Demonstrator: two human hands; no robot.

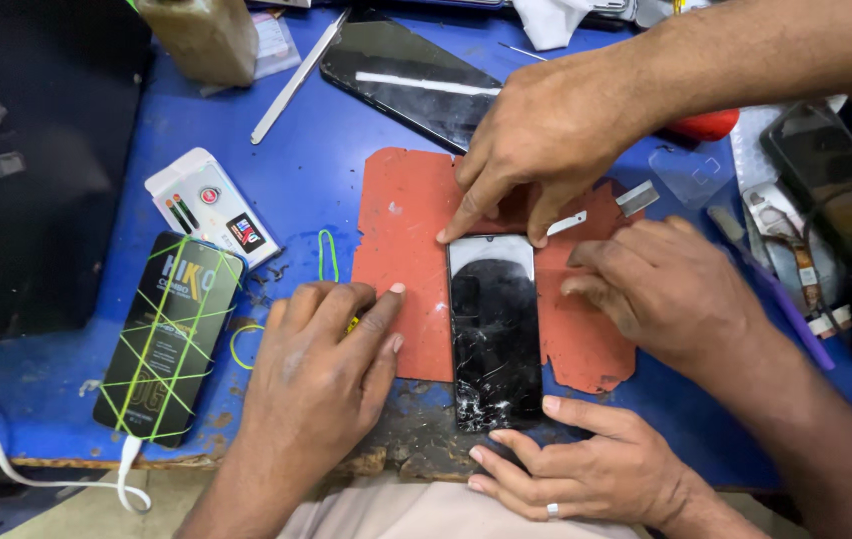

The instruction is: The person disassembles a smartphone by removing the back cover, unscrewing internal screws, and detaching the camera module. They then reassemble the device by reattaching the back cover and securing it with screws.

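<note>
Four hands, one cracked phone (494, 329), one red mat (401, 230)

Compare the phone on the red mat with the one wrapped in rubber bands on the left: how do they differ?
The cracked phone lies on the red mat, its dark glass shattered near the bottom edge; the banded phone lies on the blue table, showing no cracks. The cracked phone is bare and hemmed by four hands; the banded phone is crisscrossed with yellow-green bands, has a white cable at its lower end, and is untouched. Both are dark slabs lying flat.
</note>
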